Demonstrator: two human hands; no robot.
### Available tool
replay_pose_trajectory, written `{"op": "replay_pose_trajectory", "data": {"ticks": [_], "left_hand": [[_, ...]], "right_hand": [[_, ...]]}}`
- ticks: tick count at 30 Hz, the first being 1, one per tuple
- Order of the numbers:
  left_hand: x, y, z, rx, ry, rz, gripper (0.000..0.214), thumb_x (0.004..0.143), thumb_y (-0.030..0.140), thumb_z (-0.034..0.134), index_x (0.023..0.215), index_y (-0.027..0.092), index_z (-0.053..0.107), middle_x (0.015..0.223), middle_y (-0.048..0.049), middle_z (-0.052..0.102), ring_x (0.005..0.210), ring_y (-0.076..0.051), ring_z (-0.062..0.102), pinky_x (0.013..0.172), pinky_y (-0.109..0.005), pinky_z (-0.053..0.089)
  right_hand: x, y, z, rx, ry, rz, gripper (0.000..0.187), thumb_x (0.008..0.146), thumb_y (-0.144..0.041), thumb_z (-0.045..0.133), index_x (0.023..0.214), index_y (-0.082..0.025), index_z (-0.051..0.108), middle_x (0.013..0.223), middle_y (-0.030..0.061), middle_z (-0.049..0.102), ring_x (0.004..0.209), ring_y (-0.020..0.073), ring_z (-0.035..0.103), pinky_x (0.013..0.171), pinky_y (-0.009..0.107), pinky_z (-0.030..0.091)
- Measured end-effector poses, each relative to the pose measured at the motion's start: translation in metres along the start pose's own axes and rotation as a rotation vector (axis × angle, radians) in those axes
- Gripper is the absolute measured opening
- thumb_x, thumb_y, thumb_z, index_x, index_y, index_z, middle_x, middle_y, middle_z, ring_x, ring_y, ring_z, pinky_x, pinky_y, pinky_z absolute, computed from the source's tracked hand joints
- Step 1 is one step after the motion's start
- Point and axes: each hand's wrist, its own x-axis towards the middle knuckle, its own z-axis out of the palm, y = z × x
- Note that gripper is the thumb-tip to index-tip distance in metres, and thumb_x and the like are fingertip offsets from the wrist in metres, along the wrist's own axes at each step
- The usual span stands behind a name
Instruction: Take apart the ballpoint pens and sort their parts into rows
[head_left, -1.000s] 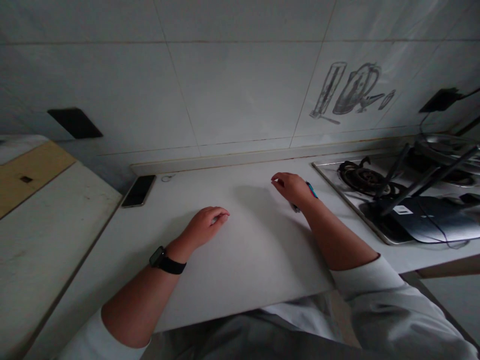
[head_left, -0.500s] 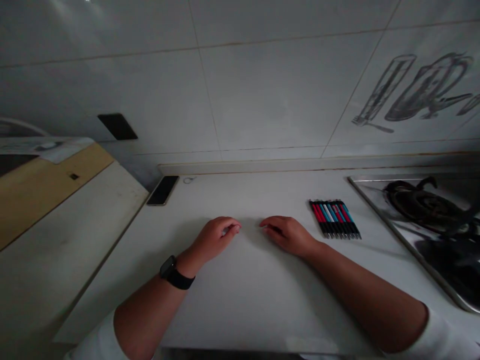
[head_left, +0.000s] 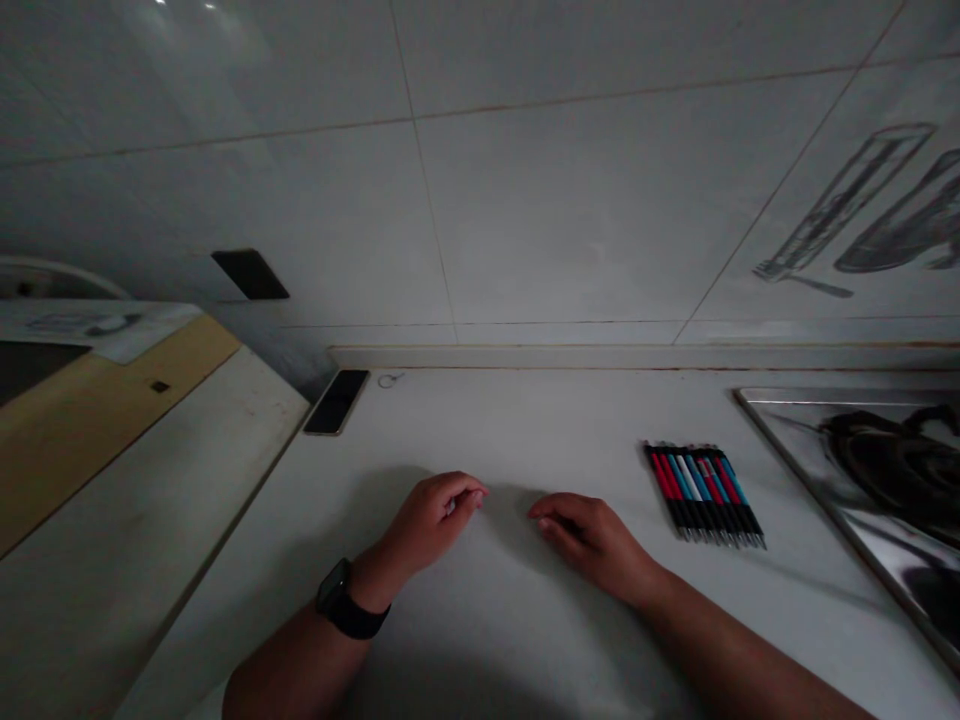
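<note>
My left hand (head_left: 435, 515) rests on the white countertop (head_left: 480, 420), fingers curled in and the thumb tip close to the index finger. A dark-faced watch (head_left: 341, 600) on a black strap is around that wrist. Opposite it, my right hand (head_left: 589, 540) lies with its fingers folded together and the thumb curled beneath. Neither hand shows anything in it, and a short gap separates them. To the right of my right hand, several pens (head_left: 703, 495) with red, blue and white barrels and black grips lie side by side in a neat row.
A dark-screened phone (head_left: 337, 402) and a small ring-shaped object (head_left: 388, 380) lie near the back left. At the right is a metal gas stove (head_left: 810, 440). A pale box-like unit (head_left: 172, 480) borders the left side, and a tiled wall (head_left: 555, 220) rises behind.
The camera view has tilted up and shifted, so the counter, pens and hands appear lower in the picture. Both hands keep their curled pose, and the pens stay in their row.
</note>
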Motion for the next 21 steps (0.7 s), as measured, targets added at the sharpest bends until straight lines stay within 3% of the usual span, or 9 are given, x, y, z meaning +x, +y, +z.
{"op": "replay_pose_trajectory", "data": {"ticks": [11, 21], "left_hand": [[-0.0019, -0.0024, 0.0001, -0.115, 0.012, -0.064, 0.025, 0.102, 0.035, 0.053, 0.101, 0.020, 0.073, 0.089, -0.0026, 0.074, 0.079, -0.014, 0.066, 0.069, -0.024, 0.047], [-0.0022, 0.0027, 0.0052, 0.002, 0.014, 0.055, 0.021, 0.101, 0.030, 0.055, 0.098, 0.020, 0.073, 0.087, -0.0005, 0.074, 0.080, -0.013, 0.067, 0.074, -0.025, 0.048]], "right_hand": [[-0.0007, 0.0003, -0.0049, 0.013, -0.010, 0.049, 0.033, 0.103, -0.042, 0.050, 0.112, -0.020, 0.072, 0.102, 0.0084, 0.076, 0.090, 0.0198, 0.070, 0.082, 0.031, 0.055], [0.0014, 0.0030, -0.0058, -0.083, -0.073, -0.076, 0.028, 0.101, -0.037, 0.052, 0.108, -0.020, 0.073, 0.098, 0.0064, 0.074, 0.084, 0.0170, 0.066, 0.077, 0.028, 0.048]]}}
